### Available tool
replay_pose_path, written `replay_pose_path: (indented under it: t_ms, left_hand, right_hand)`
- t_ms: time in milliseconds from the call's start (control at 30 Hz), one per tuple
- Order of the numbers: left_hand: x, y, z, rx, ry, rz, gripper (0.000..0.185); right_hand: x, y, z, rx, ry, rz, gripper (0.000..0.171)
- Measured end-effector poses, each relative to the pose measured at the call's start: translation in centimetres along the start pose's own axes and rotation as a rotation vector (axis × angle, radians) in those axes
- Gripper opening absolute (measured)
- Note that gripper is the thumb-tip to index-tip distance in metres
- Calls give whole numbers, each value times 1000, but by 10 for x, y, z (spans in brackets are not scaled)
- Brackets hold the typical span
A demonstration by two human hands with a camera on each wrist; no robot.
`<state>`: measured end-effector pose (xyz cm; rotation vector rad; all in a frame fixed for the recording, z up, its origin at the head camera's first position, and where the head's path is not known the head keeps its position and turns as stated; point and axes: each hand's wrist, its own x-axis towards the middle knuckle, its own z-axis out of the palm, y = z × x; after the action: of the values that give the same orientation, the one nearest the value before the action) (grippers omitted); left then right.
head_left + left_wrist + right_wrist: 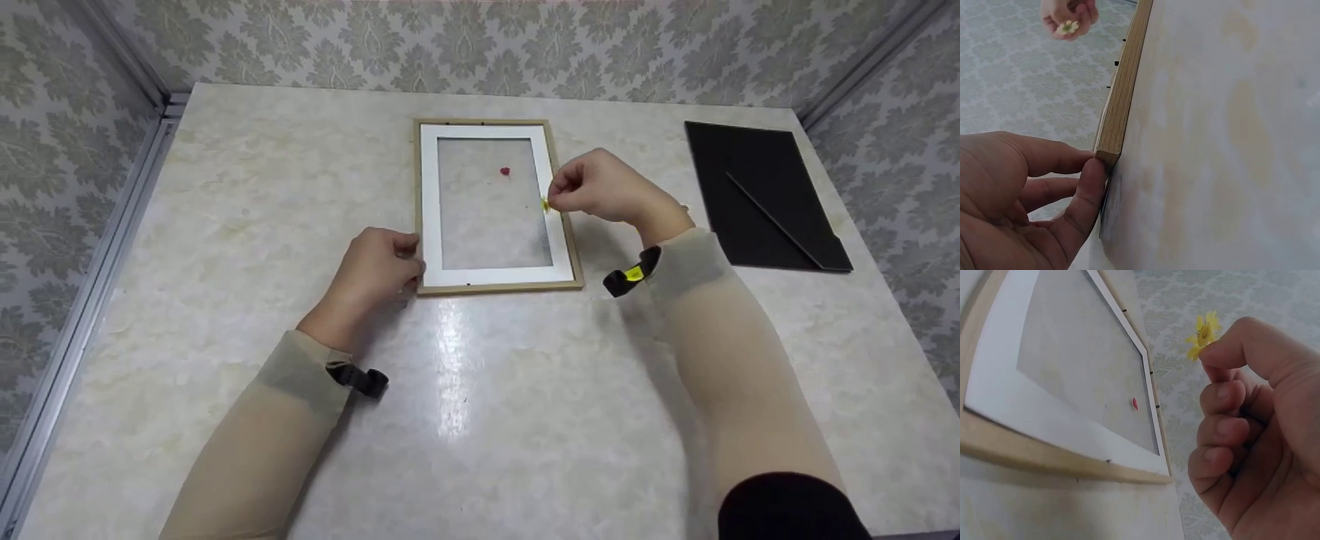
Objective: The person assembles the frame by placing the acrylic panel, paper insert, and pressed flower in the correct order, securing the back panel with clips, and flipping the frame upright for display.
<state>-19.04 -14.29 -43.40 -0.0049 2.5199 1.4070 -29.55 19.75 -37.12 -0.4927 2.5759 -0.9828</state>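
Observation:
A wooden picture frame [572, 259] lies on the table, with a white mat [495, 277] inside it bordering a see-through pane. At its near left corner, my left hand [377, 262] grips the frame edge between thumb and fingers, as the left wrist view shows. My right hand [609, 187] is raised by the frame's right side. Between its thumb and index finger it pinches a small yellow flower [1203, 336], held clear of the pane in the right wrist view; the other fingers are curled. A small red flower [505, 172] lies on the pane, toward the upper right.
To the right lies a black backing board [750, 165] with a thin strip [776, 221] slanting across it. Small dark tabs [1157, 406] stick out along the frame's inner edge. Patterned walls [465, 45] stand behind and beside the table [525, 420].

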Motion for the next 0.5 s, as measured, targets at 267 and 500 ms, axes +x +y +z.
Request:
replay_pose_path:
  t_ms: [267,500]
  left_hand:
    - [1,-1,1,-9,24,11,48]
    - [2,-3,0,-11,54,19,48]
  right_hand:
    - [27,-11,16,-15,-12,32,10]
    - [41,-12,32,-27,16,95,12]
